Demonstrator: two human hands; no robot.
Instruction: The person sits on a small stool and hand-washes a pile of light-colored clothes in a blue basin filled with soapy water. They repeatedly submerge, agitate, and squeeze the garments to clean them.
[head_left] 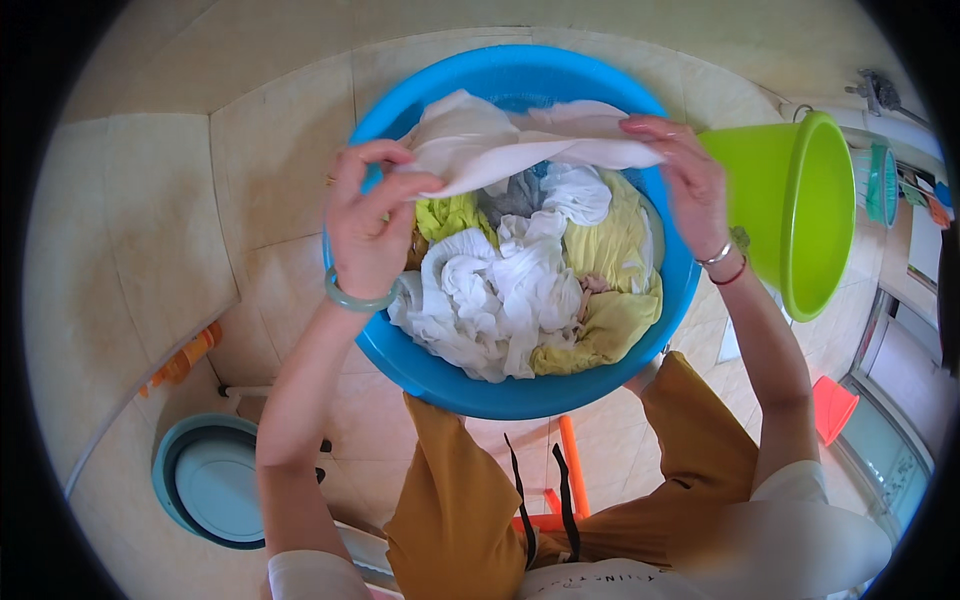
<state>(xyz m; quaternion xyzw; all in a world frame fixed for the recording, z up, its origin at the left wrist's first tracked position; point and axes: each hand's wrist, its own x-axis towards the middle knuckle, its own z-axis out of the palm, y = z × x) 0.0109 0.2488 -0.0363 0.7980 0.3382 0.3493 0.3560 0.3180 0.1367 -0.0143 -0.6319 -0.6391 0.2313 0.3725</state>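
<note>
A large blue basin [525, 400] stands in front of me, filled with wet laundry. Over its far half, a pale pinkish-white cloth [470, 145] is stretched between my hands. My left hand [370, 215] pinches the cloth's left edge between thumb and fingers. At the other end, my right hand [685, 175] grips its right edge. Below the cloth lie crumpled white garments [500, 285], a pale yellow garment [610, 240], a bright yellow-green piece [450, 217] and a grey one [512, 197]. Some water shows at the basin's far side.
A lime-green bucket [815, 215] lies on its side at the right. Smaller grey-blue basins [215, 480] are nested on the floor at lower left. Part of an orange stool [572, 465] shows between my knees. A red container [833, 408] sits farther right, and tiled walls curve behind.
</note>
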